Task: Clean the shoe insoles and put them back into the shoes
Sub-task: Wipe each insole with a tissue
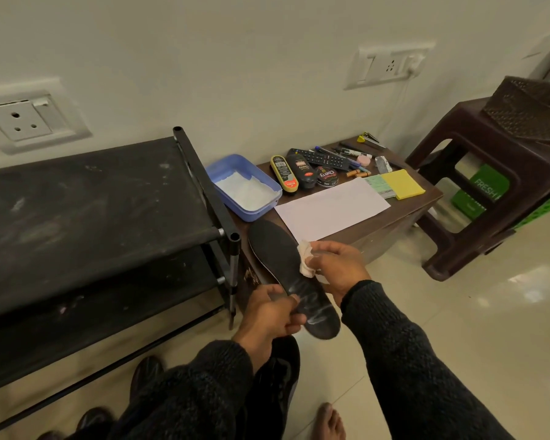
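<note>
A black shoe insole [280, 258] is held in the air in front of a low brown table [394, 214], its toe end pointing away from me. My left hand [267, 315] grips it near the heel end. My right hand [337, 268] pinches a small white wipe [305, 260] against the insole's right edge at mid length. Pale smears show on the heel part. Below my left forearm a black shoe [283, 373] stands on the floor, partly hidden by my sleeve.
A black shoe rack [92, 201] fills the left. On the table lie a blue tray [245, 188] with white tissue, shoe polish containers [302, 173], a remote, pens, white paper [331, 208] and yellow notes. A brown plastic stool [489, 173] stands right. Dark shoes [145, 373] rest under the rack.
</note>
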Demonstrator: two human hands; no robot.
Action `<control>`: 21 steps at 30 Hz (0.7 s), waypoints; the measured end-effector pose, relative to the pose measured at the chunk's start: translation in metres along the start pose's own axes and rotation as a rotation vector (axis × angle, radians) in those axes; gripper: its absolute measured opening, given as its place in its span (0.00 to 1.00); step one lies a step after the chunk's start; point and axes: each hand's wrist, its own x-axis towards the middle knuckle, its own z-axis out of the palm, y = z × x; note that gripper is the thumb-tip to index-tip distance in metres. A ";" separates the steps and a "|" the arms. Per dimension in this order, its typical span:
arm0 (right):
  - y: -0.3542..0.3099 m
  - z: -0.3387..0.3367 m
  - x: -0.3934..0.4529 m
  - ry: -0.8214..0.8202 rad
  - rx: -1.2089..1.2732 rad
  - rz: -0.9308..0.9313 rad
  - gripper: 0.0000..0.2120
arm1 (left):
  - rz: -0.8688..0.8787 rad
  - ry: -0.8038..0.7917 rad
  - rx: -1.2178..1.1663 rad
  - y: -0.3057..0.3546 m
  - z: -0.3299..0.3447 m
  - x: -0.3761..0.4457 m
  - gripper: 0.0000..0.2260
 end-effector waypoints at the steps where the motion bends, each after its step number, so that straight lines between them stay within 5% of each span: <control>1: 0.000 -0.003 0.002 0.006 -0.067 -0.060 0.11 | -0.012 -0.032 0.014 0.001 0.004 -0.002 0.12; 4: 0.003 -0.014 0.011 -0.018 -0.297 -0.191 0.10 | -0.010 -0.078 0.085 0.005 0.011 -0.004 0.14; 7: -0.001 -0.029 0.020 -0.104 -0.435 -0.204 0.10 | 0.098 0.061 0.238 0.008 0.007 0.002 0.17; 11: -0.015 -0.054 0.029 -0.210 -0.628 -0.247 0.10 | 0.598 0.257 0.829 0.014 -0.004 0.005 0.17; 13: -0.021 -0.065 0.031 -0.307 -0.660 -0.266 0.10 | 0.824 0.193 1.114 0.015 -0.007 0.013 0.32; 16: -0.027 -0.071 0.031 -0.433 -0.700 -0.304 0.10 | 0.789 0.076 1.389 0.028 -0.012 0.024 0.49; 21: -0.040 -0.066 0.026 -0.564 -0.780 -0.315 0.11 | 0.725 -0.068 1.516 0.039 -0.019 0.035 0.51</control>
